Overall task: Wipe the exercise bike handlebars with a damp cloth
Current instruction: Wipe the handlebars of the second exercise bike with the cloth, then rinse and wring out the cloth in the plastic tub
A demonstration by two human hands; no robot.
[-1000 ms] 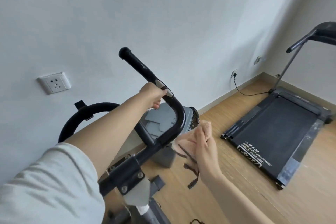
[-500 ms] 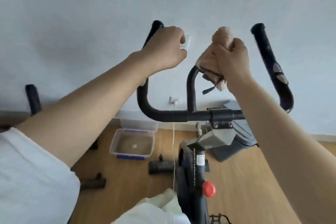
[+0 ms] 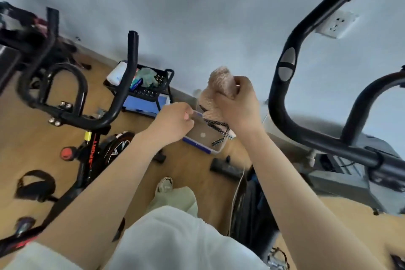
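Cloth (image 3: 220, 85): bunched, right hand (image 3: 238, 103) clenching it in mid-air, touching no bar. Handlebar (image 3: 282, 85) is rising steeply just right of that grip, nearest the right hand. Left hand (image 3: 173, 124) is curling closed, apparently empty.

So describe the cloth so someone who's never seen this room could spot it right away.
Start at the black handlebar rising on the right, with grey oval pads. Just left of it, the right hand is raised in a fist. The cloth is the fuzzy peach bundle bunched in that fist, with a black-and-white ribbon dangling below, the only soft pink thing there.
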